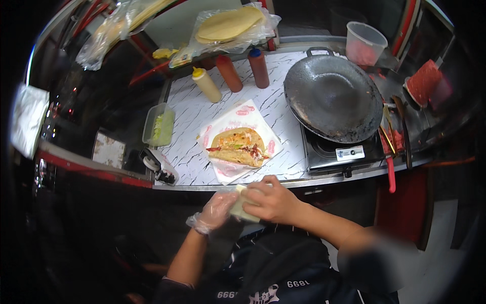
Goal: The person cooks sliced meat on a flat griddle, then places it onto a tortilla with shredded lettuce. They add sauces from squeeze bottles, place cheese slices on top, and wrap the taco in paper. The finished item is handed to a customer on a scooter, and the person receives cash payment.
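My left hand [216, 210], in a clear plastic glove, grips a pale yellowish rectangular thing [245, 212] just off the counter's front edge. My bare right hand [271, 200] has its fingers bent over the same thing from the right; its kind is not plain, as both hands partly cover it. Beyond them, on the counter, a folded tortilla wrap [237, 148] lies on white paper [230, 175] with pink print. Shredded filling, greenish bits and reddish meat show along its fold. Neither hand touches the wrap.
Behind the wrap stand a cream sauce bottle [206, 85], an orange-red one [229, 74] and a dark red one [258, 69]. A black wok [334, 96] sits on a gas stove [329, 152] at right. At left is a lettuce tub [169, 133]. Tortillas [229, 25] lie on the back shelf.
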Demonstrator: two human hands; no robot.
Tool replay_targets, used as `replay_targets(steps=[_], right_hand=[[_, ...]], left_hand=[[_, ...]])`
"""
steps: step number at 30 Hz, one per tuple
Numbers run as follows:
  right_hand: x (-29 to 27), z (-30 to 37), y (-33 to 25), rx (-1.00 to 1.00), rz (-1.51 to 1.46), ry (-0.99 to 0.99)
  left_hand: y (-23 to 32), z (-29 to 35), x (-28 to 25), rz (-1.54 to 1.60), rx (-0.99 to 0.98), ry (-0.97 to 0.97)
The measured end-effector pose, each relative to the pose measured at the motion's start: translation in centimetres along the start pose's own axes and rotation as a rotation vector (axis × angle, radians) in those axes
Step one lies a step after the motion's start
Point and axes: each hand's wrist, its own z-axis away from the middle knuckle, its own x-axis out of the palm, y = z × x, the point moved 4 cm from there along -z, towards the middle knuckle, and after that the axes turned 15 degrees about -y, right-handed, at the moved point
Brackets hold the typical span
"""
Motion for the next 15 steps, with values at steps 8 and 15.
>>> replay_targets(steps=[8, 15], right_hand=[[-2.9, 2.1, 0.6, 0.147, -0.036, -0.085], [-3.5, 2.2, 5.2, 0.601, -0.927, 0.019]], left_hand=[[5.6, -1.6, 3.1, 0.846, -0.059, -0.233], [7.1, -0.3, 3.2, 0.561, -0.243, 0.128]])
